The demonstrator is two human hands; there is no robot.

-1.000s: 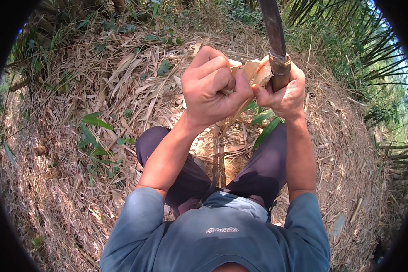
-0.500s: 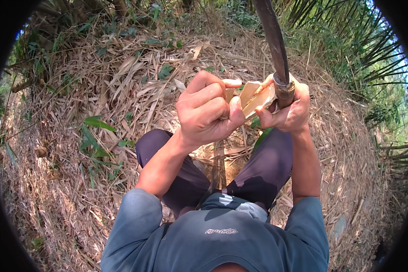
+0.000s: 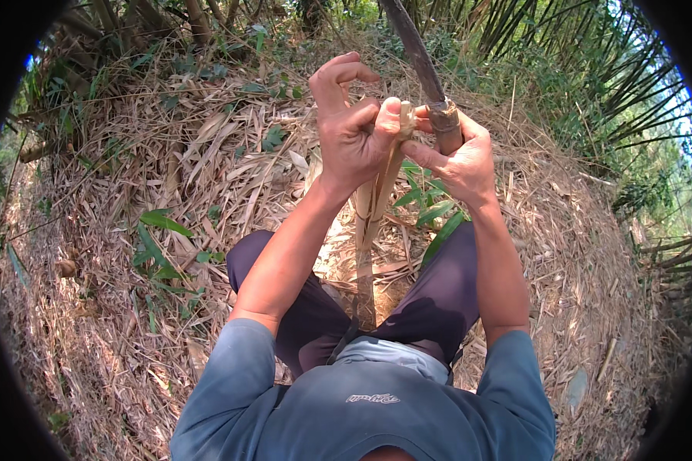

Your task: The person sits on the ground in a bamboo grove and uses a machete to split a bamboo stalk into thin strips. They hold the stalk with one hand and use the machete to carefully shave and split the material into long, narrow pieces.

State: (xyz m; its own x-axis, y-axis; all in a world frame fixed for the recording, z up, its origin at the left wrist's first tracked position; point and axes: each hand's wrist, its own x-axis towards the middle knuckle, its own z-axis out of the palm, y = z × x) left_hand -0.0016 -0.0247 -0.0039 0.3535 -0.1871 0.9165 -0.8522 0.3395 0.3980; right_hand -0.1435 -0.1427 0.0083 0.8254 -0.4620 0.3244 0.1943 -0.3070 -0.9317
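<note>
A pale split length of bamboo [image 3: 386, 184] stands tilted before me, its top end raised between my hands and its lower part running down toward my knees. Two pale faces with a dark line between them show along it. My left hand [image 3: 352, 142] grips it near the top, thumb pressed to the end and a forefinger crooked up off it. In my right hand [image 3: 466, 164] is a machete with a wooden handle [image 3: 446, 131] and a long dark blade [image 3: 415, 50] pointing up and away. That hand's thumb and fingertips also touch the bamboo's top end.
Dry leaves and husks [image 3: 231, 146] cover the ground all round. Green-leaved sprouts [image 3: 161, 238] grow at the left, and more leaves [image 3: 434, 211] stand by my right knee. Thickets of stems [image 3: 592, 77] rise at the far right.
Both hands have moved up and slightly away, and the bamboo has swung from facing me to a steeper view along its length. The machete has shifted left with my right hand.
</note>
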